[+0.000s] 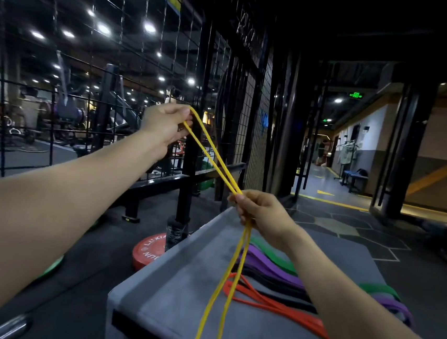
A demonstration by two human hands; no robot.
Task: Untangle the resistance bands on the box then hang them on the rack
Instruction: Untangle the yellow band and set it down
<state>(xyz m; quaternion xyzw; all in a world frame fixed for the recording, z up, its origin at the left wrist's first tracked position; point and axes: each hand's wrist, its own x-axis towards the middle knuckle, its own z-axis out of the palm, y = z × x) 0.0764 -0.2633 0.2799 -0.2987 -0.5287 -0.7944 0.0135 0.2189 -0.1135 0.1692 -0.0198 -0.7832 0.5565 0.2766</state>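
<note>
Left hand (163, 125) raised high before the wire-grid rack (230, 110), fingers curled round the top loop of the yellow band (212, 157); right hand (261, 214) lower, over the far edge of the grey box (177, 296), fingers pinching both strands together. Yellow band taut between the two hands, then hanging slack past the box's near edge (lower end out of view). Across the box's right side: orange band (272, 305), black band (274, 283), purple band (270, 266), green band (271, 253), lying side by side.

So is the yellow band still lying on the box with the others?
No, both hands, left and right, hold the yellow band up above the box.
</note>
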